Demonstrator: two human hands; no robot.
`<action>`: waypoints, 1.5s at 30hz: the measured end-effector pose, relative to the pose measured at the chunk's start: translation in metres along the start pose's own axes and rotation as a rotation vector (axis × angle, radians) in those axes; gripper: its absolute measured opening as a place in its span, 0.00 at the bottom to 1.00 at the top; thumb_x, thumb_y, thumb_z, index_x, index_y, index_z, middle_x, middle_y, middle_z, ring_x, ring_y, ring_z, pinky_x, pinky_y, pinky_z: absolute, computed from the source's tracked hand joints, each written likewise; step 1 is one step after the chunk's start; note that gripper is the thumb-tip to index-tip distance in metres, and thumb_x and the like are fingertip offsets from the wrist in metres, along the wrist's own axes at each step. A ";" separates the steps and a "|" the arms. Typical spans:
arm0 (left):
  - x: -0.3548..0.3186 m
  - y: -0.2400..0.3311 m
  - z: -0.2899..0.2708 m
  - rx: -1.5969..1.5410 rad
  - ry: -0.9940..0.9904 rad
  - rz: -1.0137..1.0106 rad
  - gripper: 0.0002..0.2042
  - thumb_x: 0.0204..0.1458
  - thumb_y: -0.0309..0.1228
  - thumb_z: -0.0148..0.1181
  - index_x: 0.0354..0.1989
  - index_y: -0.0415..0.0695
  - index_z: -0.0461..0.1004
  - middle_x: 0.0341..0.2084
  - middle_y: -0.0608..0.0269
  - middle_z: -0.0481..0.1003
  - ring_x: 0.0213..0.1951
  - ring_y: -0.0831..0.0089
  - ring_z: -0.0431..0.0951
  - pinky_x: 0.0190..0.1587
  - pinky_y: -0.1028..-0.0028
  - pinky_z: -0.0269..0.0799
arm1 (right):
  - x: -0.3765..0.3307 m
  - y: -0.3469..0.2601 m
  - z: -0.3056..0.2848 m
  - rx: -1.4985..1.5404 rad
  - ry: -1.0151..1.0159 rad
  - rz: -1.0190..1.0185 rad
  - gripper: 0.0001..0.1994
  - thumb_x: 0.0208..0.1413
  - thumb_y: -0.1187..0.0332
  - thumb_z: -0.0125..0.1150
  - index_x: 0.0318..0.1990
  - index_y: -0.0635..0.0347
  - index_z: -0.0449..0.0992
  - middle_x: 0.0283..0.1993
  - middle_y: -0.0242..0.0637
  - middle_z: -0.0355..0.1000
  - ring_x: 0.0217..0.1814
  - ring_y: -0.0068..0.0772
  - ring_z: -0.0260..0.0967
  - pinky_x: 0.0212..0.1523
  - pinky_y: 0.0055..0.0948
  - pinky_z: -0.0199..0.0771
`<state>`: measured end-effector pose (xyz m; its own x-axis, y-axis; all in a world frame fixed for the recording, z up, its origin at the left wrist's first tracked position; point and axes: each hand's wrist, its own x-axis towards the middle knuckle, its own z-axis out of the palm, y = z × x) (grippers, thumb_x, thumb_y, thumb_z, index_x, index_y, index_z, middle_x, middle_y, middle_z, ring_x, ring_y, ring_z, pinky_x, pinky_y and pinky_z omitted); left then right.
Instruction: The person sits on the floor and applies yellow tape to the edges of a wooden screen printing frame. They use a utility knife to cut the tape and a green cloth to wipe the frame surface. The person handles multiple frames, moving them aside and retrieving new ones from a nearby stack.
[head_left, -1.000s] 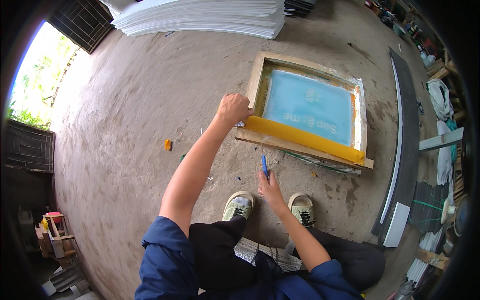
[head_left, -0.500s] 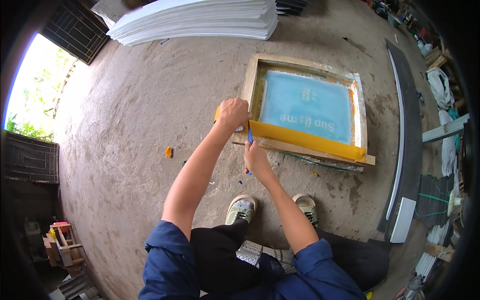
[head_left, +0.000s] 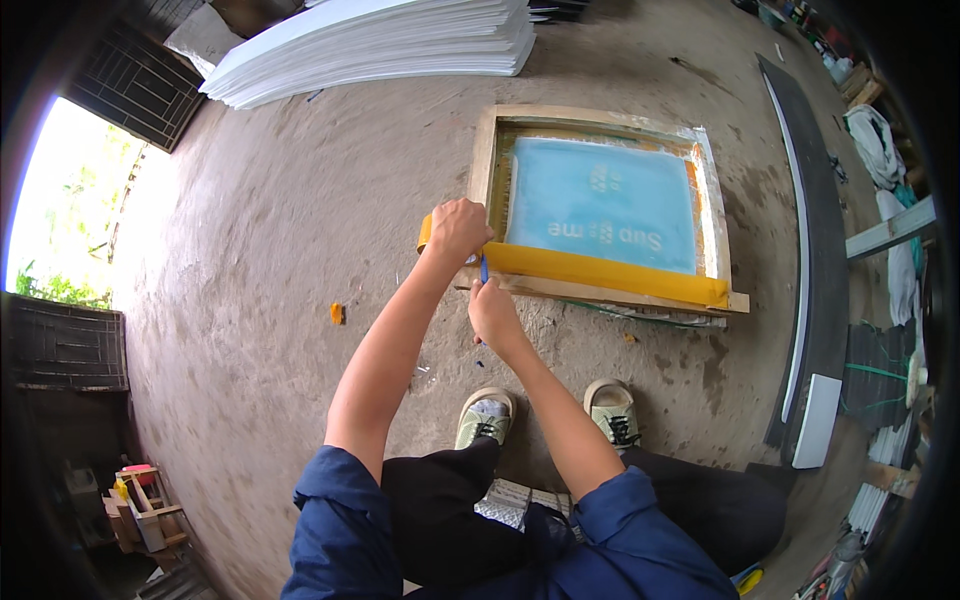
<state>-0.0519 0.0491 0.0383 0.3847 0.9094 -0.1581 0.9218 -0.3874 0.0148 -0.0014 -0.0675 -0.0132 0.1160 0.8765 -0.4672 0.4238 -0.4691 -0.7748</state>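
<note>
A wooden screen-printing frame (head_left: 482, 150) with a light-blue mesh panel (head_left: 600, 195) lies on the floor in front of me. A strip of yellow-brown tape (head_left: 600, 268) runs along its near side. At the near left corner, my left hand (head_left: 460, 228) is closed around the tape roll (head_left: 425, 232), which it partly covers. Just below it, my right hand (head_left: 496, 315) grips a slim blue tool that looks like a utility knife (head_left: 485, 268). The tool's upper end meets the tape beside my left fingers; whether a blade is out is too small to tell.
A tall stack of white sheets (head_left: 370, 55) lies at the far side. Long dark panels (head_left: 800, 250) and a small white board (head_left: 818, 420) are on the right. Orange scrap (head_left: 337, 314) lies on the concrete floor left of my arms. My shoes (head_left: 487, 415) stand below the frame.
The view has turned slightly. Both hands stay at the frame's near left corner, still holding the tape roll and the blue tool; less of the tool shows below my right hand.
</note>
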 end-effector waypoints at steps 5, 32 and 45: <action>0.004 0.005 0.004 0.011 0.017 0.006 0.13 0.40 0.38 0.60 0.20 0.39 0.77 0.18 0.53 0.75 0.25 0.60 0.77 0.29 0.66 0.72 | 0.009 0.011 0.010 0.027 0.050 0.011 0.19 0.62 0.59 0.37 0.37 0.71 0.65 0.31 0.57 0.72 0.35 0.56 0.73 0.36 0.46 0.74; 0.004 0.002 0.010 -0.022 0.071 0.003 0.13 0.40 0.38 0.59 0.22 0.38 0.77 0.19 0.49 0.75 0.25 0.56 0.78 0.30 0.63 0.73 | -0.028 0.026 0.003 0.033 -0.023 -0.027 0.19 0.62 0.61 0.37 0.37 0.73 0.64 0.22 0.54 0.71 0.20 0.47 0.73 0.26 0.40 0.76; -0.008 -0.016 0.005 -0.114 0.041 -0.024 0.13 0.40 0.39 0.59 0.22 0.39 0.77 0.18 0.52 0.75 0.23 0.60 0.77 0.29 0.65 0.73 | -0.039 0.013 -0.045 0.059 0.244 -0.086 0.21 0.60 0.53 0.45 0.37 0.67 0.65 0.27 0.54 0.72 0.31 0.56 0.72 0.33 0.48 0.69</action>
<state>-0.0696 0.0471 0.0340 0.3616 0.9247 -0.1194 0.9294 -0.3474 0.1243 0.0395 -0.1025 0.0142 0.2980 0.9100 -0.2881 0.3891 -0.3914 -0.8339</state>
